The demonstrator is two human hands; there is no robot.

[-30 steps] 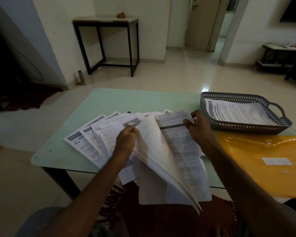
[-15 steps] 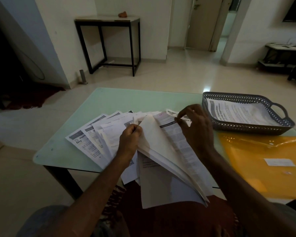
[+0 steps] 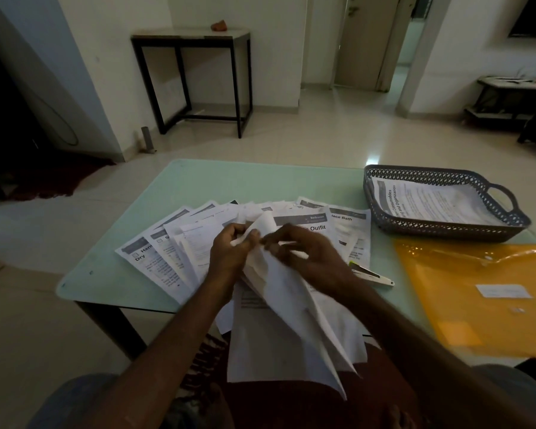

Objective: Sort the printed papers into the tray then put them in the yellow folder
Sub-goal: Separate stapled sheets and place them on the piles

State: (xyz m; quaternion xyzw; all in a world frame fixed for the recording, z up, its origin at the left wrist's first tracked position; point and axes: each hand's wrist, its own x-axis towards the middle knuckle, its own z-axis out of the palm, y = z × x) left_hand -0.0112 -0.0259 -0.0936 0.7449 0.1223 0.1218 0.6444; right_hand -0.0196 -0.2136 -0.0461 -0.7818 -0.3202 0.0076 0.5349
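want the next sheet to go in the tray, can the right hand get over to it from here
Probably yes. The tray stands open-topped on the table right of the right hand, with only flat papers between. The hand is pinching a sheet, though.

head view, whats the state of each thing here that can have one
left hand: pinching the lifted sheets at their top edge
right hand: pinching the same sheets
lifted sheets: raised off the pile, curled, blank side up
fanned papers: spread face up on the table
tray: holding printed papers, lying flat
yellow folder: flat on the table, looks closed
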